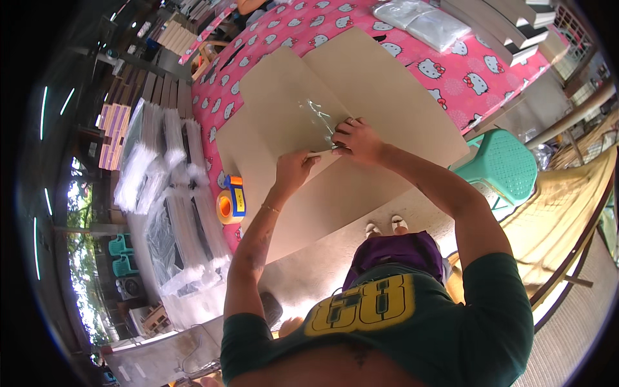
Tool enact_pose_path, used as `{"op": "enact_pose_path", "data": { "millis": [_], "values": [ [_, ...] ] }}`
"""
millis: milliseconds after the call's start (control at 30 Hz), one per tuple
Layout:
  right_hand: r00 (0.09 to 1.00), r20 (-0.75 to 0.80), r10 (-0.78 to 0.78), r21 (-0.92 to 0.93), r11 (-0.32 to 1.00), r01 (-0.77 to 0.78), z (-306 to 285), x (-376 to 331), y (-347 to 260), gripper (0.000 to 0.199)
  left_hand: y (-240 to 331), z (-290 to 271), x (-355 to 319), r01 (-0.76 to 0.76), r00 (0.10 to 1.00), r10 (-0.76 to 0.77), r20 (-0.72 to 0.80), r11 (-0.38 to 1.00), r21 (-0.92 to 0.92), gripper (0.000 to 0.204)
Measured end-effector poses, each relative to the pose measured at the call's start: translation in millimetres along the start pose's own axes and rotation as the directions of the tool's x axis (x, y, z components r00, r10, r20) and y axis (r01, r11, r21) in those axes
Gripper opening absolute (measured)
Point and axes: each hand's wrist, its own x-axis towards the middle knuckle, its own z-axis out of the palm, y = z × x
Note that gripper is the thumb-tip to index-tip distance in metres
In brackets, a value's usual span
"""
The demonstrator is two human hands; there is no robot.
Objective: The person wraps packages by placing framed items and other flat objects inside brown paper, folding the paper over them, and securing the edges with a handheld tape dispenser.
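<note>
Taping seems the step in hand: we hold a strip of clear tape (320,119) over the tan cardboard sheets (361,84) on the pink table (451,71). Our left hand (293,169) and right hand (358,138) are both closed, pinching the strip's near end between them. Next, we judge, it needs pressing down flat. A tape dispenser (231,200) lies near our left hand.

Both hands (325,157) press clear tape (317,116) onto brown cardboard (380,97).
</note>
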Motion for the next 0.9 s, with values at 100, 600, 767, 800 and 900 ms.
{"op": "enact_pose_path", "data": {
  "millis": [100,600,767,800,900],
  "values": [
    [0.988,-0.008,0.152,0.000,0.988,-0.152,6.8,13.6,-8.2,0.030,-15.9,4.3,6.5,-0.024,0.988,0.008,-0.154,0.994,-0.105,0.025],
    [0.508,-0.272,0.817,0.395,0.576,-0.716,52.9,2.7,-60.2,0.088,-153.6,-7.3,-123.2,0.682,0.635,-0.463,-0.618,0.712,0.168,0.069],
    [0.501,-0.335,0.798,0.422,0.603,-0.678,56.7,1.6,-67.6,0.097,-189.8,-18.9,-158.2,0.659,0.752,-0.545,-0.372,0.613,0.435,0.083],
    [0.498,-0.321,0.806,0.434,0.592,-0.679,59.9,0.0,-71.3,0.099,-203.8,-24.4,-167.2,0.701,0.712,-0.643,-0.282,0.628,0.337,0.083],
    [0.473,-0.323,0.820,0.463,0.573,-0.676,65.9,1.3,-73.8,0.103,-215.3,-34.1,-177.2,0.637,0.771,-0.607,-0.194,0.742,0.211,0.070]
  ]
}}
